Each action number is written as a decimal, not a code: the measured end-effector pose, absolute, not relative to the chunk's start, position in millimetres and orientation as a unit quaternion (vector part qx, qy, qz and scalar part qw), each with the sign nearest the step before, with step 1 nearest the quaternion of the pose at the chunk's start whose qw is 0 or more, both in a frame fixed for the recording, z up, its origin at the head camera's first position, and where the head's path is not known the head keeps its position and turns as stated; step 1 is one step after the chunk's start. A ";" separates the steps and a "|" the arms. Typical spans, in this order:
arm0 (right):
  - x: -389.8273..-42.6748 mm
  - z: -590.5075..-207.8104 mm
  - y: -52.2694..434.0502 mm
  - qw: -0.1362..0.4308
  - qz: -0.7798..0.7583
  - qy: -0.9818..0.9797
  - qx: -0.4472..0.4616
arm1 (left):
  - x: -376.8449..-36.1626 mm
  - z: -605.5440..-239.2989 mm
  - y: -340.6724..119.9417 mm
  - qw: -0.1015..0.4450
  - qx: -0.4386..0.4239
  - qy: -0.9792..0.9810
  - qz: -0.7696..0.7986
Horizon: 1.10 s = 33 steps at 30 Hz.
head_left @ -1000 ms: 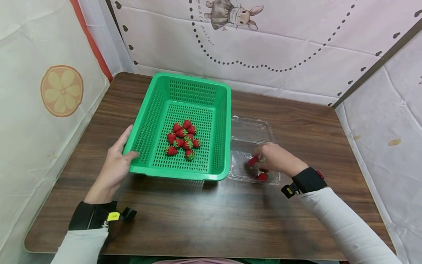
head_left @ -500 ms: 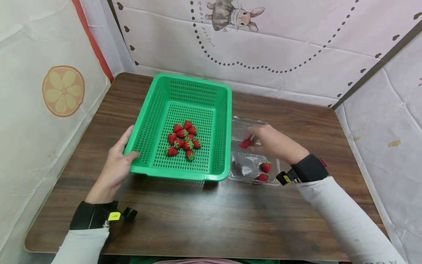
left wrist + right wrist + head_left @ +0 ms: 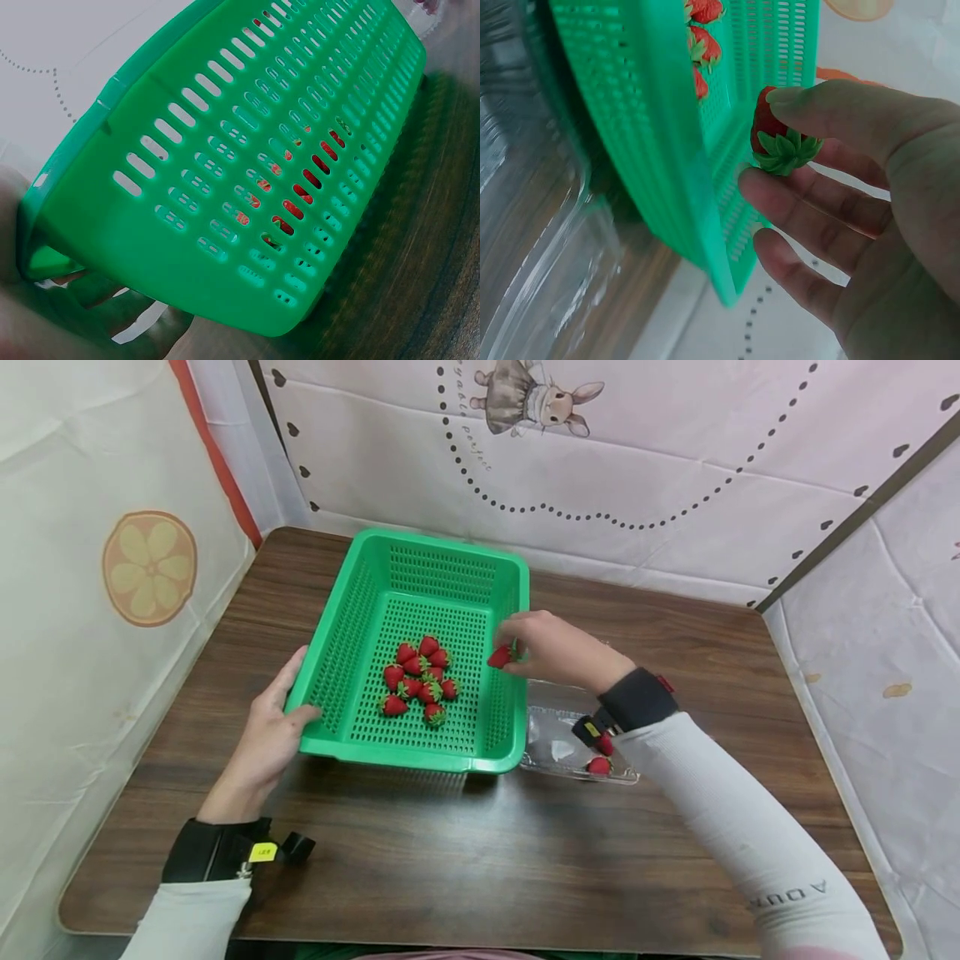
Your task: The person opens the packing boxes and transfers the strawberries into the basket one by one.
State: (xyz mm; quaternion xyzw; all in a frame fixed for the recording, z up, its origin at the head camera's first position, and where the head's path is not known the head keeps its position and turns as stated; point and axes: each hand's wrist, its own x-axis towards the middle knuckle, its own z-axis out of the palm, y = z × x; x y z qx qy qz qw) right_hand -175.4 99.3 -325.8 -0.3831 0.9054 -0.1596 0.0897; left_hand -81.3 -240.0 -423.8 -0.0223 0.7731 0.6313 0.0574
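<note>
From my seat I see the right hand (image 3: 551, 647) pinching a strawberry (image 3: 499, 657) between thumb and fingertips, green calyx toward the palm and its red tip pointing away toward the green basket (image 3: 352, 610) (the right wrist view shows this best). The berry hangs at the basket's right wall, about level with the rim; whether it is already inside or directly above the wall I cannot quite tell. The pile of strawberries (image 3: 420, 680) on the basket floor lies to the left of the held berry and lower, so the right hand is the nearer one to it. The left hand (image 3: 270, 739) grips the basket's near-left corner, thumb over the rim. The clear plastic box (image 3: 547, 747), on the surface just right of the basket, holds two berries (image 3: 598, 766) under my right forearm.
</note>
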 end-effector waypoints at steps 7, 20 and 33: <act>-195.9 -335.8 58.7 0.123 -0.098 0.899 -0.408 | -80.2 -424.3 -240.4 0.055 -0.021 0.770 0.635; -216.0 -358.7 19.6 0.237 -0.020 0.919 -0.316 | -80.7 -425.6 -241.8 0.054 -0.016 0.766 0.640; -219.5 -371.5 -1.2 0.293 0.055 0.920 -0.255 | -80.1 -424.3 -241.5 0.055 -0.014 0.771 0.634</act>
